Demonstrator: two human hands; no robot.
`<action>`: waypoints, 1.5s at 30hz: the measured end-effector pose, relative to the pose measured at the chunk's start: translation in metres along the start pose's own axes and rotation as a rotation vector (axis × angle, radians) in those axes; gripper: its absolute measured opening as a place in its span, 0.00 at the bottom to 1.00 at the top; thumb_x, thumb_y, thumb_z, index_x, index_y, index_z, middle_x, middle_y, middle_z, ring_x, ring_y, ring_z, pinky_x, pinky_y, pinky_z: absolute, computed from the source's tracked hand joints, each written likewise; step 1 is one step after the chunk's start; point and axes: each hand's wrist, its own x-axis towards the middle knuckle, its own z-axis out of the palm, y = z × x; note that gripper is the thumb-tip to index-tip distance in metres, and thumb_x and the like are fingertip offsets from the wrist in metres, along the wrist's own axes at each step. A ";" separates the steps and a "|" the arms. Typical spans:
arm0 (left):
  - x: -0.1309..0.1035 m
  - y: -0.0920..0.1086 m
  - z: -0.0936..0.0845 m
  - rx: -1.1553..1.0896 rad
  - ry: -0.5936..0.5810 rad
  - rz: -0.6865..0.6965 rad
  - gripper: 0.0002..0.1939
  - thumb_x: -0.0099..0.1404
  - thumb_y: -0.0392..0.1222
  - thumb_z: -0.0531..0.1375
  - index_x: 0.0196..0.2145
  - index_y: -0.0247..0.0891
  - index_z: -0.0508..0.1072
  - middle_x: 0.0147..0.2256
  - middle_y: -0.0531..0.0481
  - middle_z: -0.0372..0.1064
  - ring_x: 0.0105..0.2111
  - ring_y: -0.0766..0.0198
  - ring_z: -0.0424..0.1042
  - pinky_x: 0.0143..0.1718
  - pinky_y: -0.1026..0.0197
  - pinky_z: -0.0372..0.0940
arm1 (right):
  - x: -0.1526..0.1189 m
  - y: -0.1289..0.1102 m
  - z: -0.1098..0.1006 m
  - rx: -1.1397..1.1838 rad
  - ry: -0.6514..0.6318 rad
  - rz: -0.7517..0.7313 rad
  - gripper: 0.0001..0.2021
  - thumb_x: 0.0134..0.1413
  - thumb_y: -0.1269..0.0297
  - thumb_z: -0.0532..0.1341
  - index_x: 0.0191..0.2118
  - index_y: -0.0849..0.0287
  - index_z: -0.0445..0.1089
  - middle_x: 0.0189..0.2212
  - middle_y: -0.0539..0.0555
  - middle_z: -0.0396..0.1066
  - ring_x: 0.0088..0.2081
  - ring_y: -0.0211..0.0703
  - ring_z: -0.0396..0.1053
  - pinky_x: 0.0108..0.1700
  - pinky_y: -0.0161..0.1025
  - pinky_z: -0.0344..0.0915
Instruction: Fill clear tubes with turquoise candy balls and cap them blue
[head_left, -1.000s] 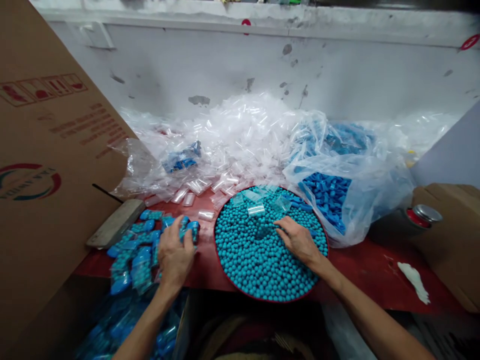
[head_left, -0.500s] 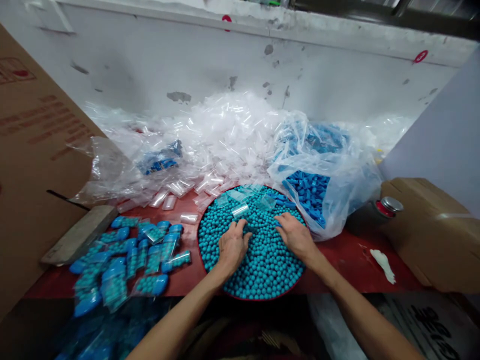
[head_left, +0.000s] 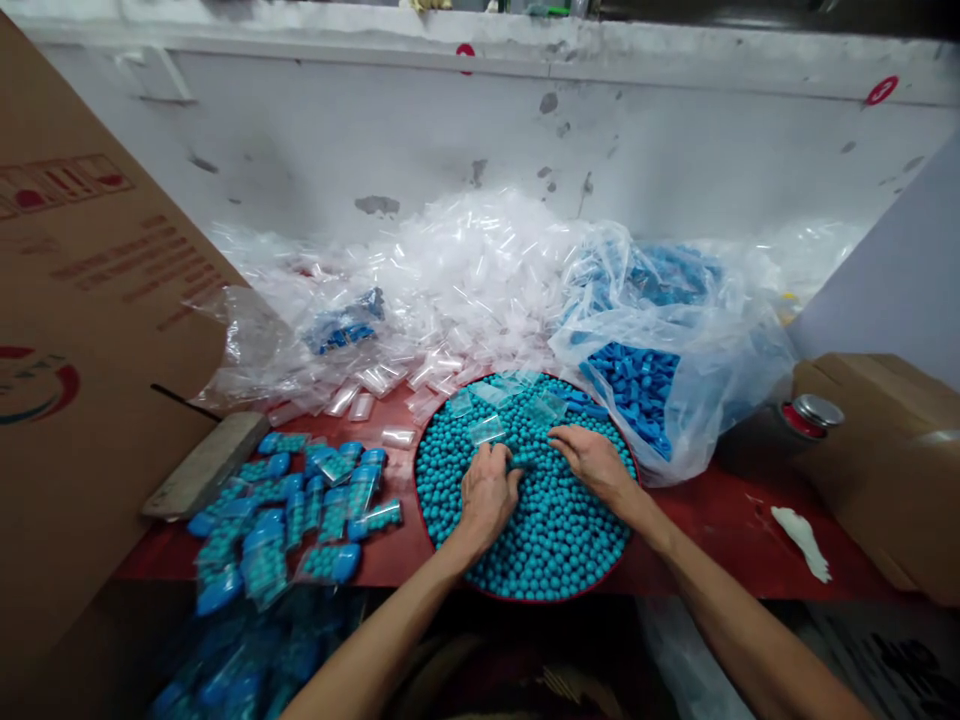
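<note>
A round red-rimmed tray full of small turquoise balls sits in front of me. Over its middle is my left hand, fingers bent and closed; a small dark teal thing shows by its thumb, too unclear to name. Just beyond those fingertips a clear plastic sleeve lies on the balls. My right hand reaches in from the right, thumb and fingers pinched together low over the balls; what they hold, if anything, is hidden. More clear sleeves and a few blue plastic pieces rest at the tray's far side.
Filled ball packets with blue ends lie left of the tray, beside a grey block. Clear sleeves are heaped behind. A bag of blue pieces, a flask and cardboard boxes stand around.
The view has shifted, so the scene sits farther right. My right fingertips have come a little closer to my left hand, which stays over the balls.
</note>
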 end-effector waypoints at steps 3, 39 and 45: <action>-0.001 0.001 0.001 -0.002 -0.037 -0.002 0.07 0.59 0.40 0.52 0.36 0.39 0.64 0.34 0.48 0.64 0.36 0.61 0.64 0.37 0.61 0.57 | -0.002 0.001 0.006 -0.044 -0.014 0.020 0.11 0.55 0.65 0.52 0.44 0.56 0.64 0.36 0.55 0.67 0.39 0.43 0.65 0.39 0.37 0.61; 0.009 -0.023 -0.014 -1.031 -0.402 -0.099 0.09 0.57 0.44 0.51 0.34 0.38 0.58 0.23 0.58 0.55 0.21 0.73 0.58 0.18 0.71 0.51 | -0.005 -0.015 -0.020 0.391 -0.137 -0.049 0.14 0.51 0.68 0.54 0.44 0.55 0.68 0.41 0.54 0.70 0.43 0.45 0.67 0.46 0.42 0.60; 0.007 -0.022 -0.013 -1.150 -0.388 -0.124 0.13 0.56 0.47 0.54 0.36 0.36 0.60 0.24 0.58 0.57 0.20 0.74 0.59 0.19 0.71 0.55 | 0.000 -0.032 -0.018 0.553 0.003 0.005 0.14 0.52 0.67 0.53 0.45 0.58 0.66 0.32 0.52 0.71 0.33 0.39 0.67 0.38 0.36 0.62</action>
